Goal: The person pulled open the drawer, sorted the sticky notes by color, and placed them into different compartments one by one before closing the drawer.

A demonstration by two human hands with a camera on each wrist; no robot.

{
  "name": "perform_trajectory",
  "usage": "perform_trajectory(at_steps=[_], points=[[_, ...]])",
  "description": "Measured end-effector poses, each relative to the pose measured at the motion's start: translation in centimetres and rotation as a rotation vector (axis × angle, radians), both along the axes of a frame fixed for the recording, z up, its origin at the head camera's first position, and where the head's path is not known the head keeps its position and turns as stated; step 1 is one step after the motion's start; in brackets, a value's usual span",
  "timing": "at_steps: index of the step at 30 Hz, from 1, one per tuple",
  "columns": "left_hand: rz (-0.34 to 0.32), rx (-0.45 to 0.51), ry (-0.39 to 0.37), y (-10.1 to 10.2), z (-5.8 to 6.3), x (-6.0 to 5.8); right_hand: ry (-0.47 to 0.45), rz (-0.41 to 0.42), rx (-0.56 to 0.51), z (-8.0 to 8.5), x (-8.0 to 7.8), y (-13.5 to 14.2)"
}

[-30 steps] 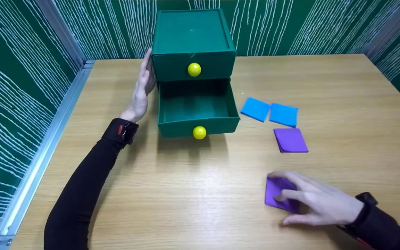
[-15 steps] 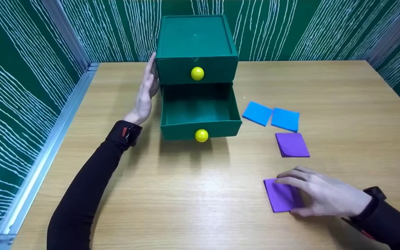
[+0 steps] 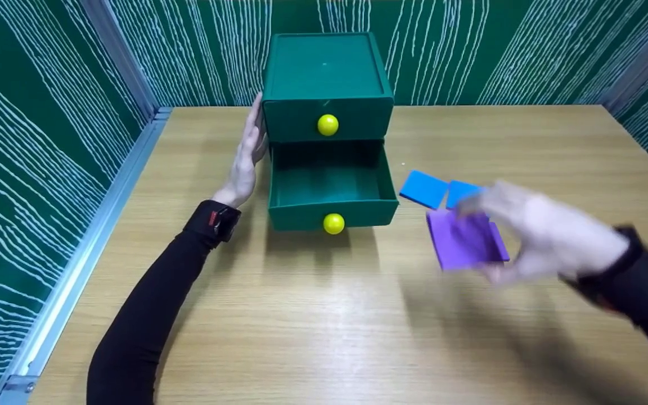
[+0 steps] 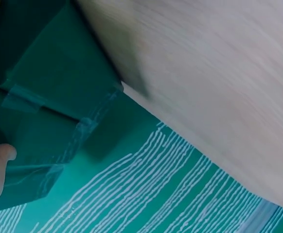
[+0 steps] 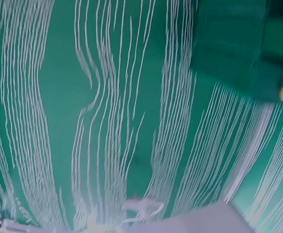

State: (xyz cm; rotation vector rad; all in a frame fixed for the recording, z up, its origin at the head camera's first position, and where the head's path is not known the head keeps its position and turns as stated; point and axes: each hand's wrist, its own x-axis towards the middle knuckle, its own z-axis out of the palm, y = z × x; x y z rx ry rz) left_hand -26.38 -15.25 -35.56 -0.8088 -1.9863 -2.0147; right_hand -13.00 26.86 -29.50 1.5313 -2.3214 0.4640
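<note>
In the head view my right hand (image 3: 549, 230), blurred, pinches a purple sticky-note pad (image 3: 459, 239) between thumb and fingers, above the tabletop. A second purple pad (image 3: 498, 242) is mostly hidden behind it. Two blue sticky-note pads, a left one (image 3: 424, 189) and a right one (image 3: 462, 192) partly covered by my fingers, lie just beyond. My left hand (image 3: 245, 154) rests with straight fingers along the left side of a green drawer unit (image 3: 327, 67). Its lower drawer (image 3: 332, 214) is pulled out and bare inside; the upper one (image 3: 296, 121) is closed.
Both drawers have yellow round knobs, upper (image 3: 328, 125) and lower (image 3: 333, 224). The wooden table (image 3: 301, 337) meets green walls with white streaks (image 3: 217, 56) at the back and left. A metal rail (image 3: 76, 259) runs along the left edge.
My right hand has picked up the nearer purple pad and carried it away from me, over the other purple pad. My left hand stays against the drawer unit; the view has shifted slightly.
</note>
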Motion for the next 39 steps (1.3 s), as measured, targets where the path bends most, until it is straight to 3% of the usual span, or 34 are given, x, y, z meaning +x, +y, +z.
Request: perform_trajectory(at_steps=[5,10,16,24,28,32,39], points=[[0.027,0.0,0.024,0.4,-0.2,0.2,-0.011,0.002,-0.042,4.0,-3.5,-3.0],[0.04,0.001,0.053,0.8,-0.6,0.3,-0.082,-0.065,0.044,5.7,-5.8,-8.1],[0.015,0.018,0.023,0.9,-0.9,0.1,-0.108,-0.088,0.148,5.1,-7.5,-13.8],[0.002,0.004,-0.002,-0.3,-0.6,0.2,-0.152,-0.059,0.241,3.8,-9.1,-18.1],[-0.019,0.011,0.003,-0.6,-0.7,0.2,-0.162,-0.053,0.312,2.9,-9.7,-19.6],[-0.028,0.0,-0.007,-0.7,-0.8,0.2,-0.232,-0.061,0.36,2.3,-10.4,-20.6],[-0.01,-0.008,-0.019,-1.0,-0.6,0.2,-0.315,-0.018,0.375,2.4,-11.1,-20.3]])
